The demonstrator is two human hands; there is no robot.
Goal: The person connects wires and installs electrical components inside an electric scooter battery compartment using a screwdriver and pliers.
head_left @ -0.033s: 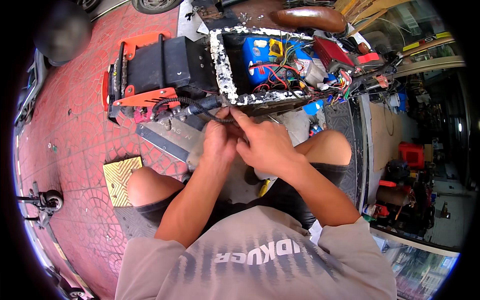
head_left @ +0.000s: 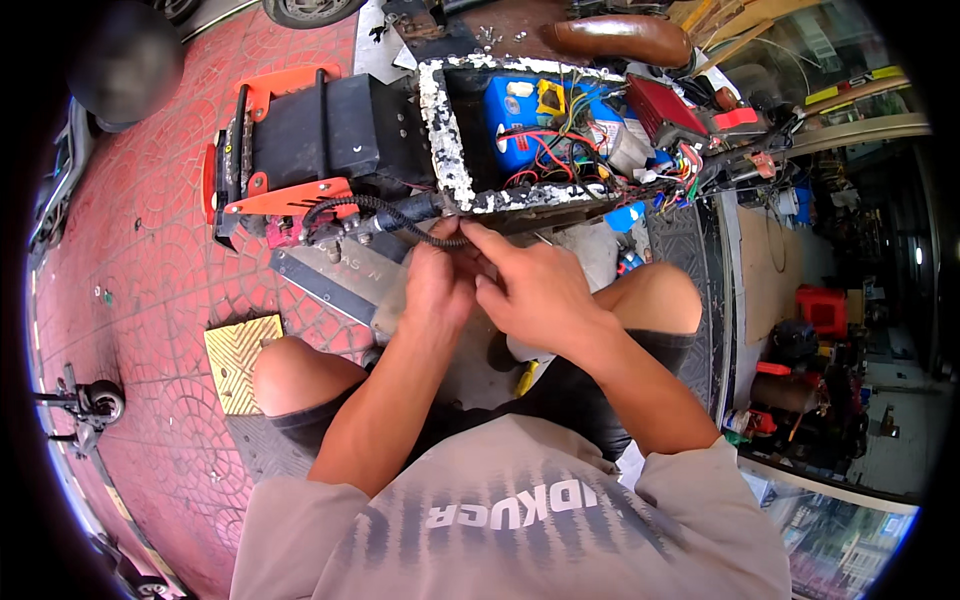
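Note:
Both my hands meet in front of an opened electric scooter body. My left hand [head_left: 438,285] is closed around the near end of a black corrugated cable [head_left: 385,212] that loops out from the orange and black frame [head_left: 290,130]. My right hand [head_left: 535,292] pinches the same cable end from the right, index finger stretched along it. Just beyond my fingers is the open battery compartment with a chipped white rim [head_left: 437,130], a blue battery [head_left: 515,120] and a tangle of coloured wires [head_left: 560,150].
A grey metal plate [head_left: 340,275] lies under the frame, a yellow ribbed plate [head_left: 238,360] by my left knee. A yellow-handled tool [head_left: 527,378] lies between my legs. A red box [head_left: 660,105] and a brown seat [head_left: 620,38] sit behind. Shop clutter fills the right side.

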